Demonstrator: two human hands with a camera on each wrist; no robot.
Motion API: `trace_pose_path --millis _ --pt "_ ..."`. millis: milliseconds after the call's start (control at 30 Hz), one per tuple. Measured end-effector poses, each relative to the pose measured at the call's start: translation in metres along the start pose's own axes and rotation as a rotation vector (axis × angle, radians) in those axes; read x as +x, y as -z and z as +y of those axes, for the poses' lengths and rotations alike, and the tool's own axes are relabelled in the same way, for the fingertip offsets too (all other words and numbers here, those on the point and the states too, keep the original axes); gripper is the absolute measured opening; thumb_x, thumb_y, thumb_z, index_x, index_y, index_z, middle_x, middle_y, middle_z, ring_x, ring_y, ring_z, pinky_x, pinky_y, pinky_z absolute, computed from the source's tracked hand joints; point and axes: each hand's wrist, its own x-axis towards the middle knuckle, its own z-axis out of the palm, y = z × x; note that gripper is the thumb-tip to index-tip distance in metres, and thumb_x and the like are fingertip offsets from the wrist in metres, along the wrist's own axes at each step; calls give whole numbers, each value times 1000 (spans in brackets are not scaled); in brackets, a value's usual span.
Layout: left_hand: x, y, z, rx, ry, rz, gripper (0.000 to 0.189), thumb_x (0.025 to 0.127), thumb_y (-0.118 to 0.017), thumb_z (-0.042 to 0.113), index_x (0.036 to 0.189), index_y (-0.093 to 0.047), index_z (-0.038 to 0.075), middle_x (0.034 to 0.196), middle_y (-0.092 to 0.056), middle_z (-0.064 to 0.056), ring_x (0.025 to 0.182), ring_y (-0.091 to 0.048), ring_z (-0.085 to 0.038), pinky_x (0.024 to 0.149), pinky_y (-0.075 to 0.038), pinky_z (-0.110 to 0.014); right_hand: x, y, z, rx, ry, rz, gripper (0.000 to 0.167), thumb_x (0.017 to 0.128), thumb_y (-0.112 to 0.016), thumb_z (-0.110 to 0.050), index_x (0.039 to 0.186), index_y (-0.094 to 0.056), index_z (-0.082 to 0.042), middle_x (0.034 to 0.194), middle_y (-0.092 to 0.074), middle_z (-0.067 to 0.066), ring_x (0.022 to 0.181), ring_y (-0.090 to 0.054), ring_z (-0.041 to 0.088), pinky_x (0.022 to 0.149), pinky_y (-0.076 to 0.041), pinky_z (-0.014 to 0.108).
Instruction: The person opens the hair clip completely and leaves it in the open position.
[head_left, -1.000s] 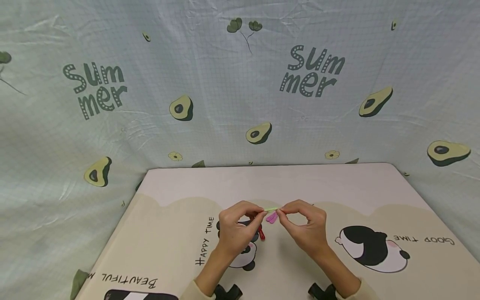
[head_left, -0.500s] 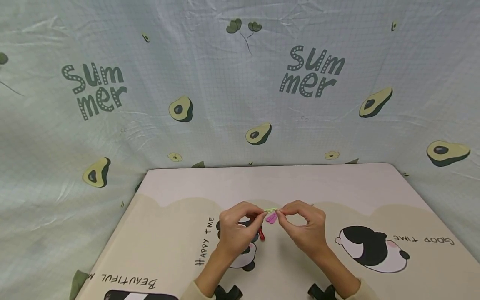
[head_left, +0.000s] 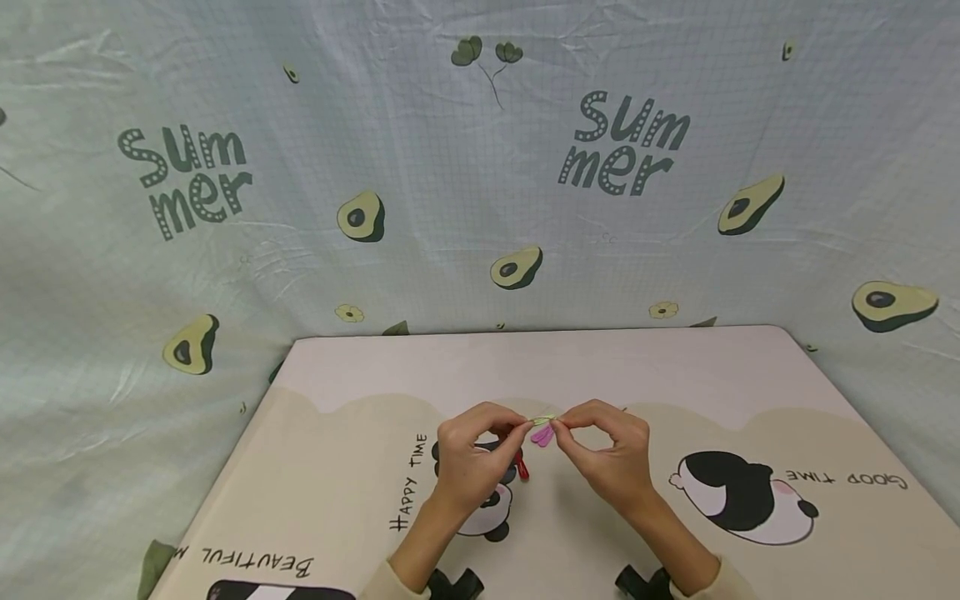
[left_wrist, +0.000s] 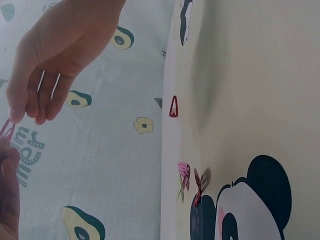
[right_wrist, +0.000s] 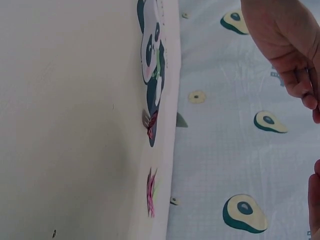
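My left hand and right hand are raised over the table, thumb and index fingertips of each pinched close together. Between them, a small pinkish snap hair clip shows at the edge of the left wrist view, each hand holding one end. In the head view, fingertips mostly hide it. Behind the fingertips lie pink hair clips and a light green one. Red hair clips rest beside the left hand on the printed panda. Farther off, the left wrist view shows a single red clip lying flat.
A pale tablecloth with cartoon pandas and lettering covers the table. Behind it hangs an avocado-print curtain, which also runs down both sides. Dark wrist mounts show at the front edge of the head view.
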Motion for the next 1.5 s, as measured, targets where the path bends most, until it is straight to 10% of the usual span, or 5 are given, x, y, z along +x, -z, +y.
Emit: trace_pose_path --millis 633,1500 --pt "-1 0 0 23 5 -2 12 84 -82 -2 90 -77 7 79 -76 -5 65 -67 -12 63 -58 -17 -2 1 -2 -29 -20 -19 26 70 -85 13 85 -78 -7 77 -76 5 71 -71 13 78 -56 13" --pt "-2 0 -3 16 32 -2 7 91 -78 9 90 -77 3 80 -76 -6 63 -67 -12 62 -58 -17 -3 1 -1 -45 -73 -54 21 74 -84 9 85 -77 -7 79 -76 2 73 -70 11 76 -54 13"
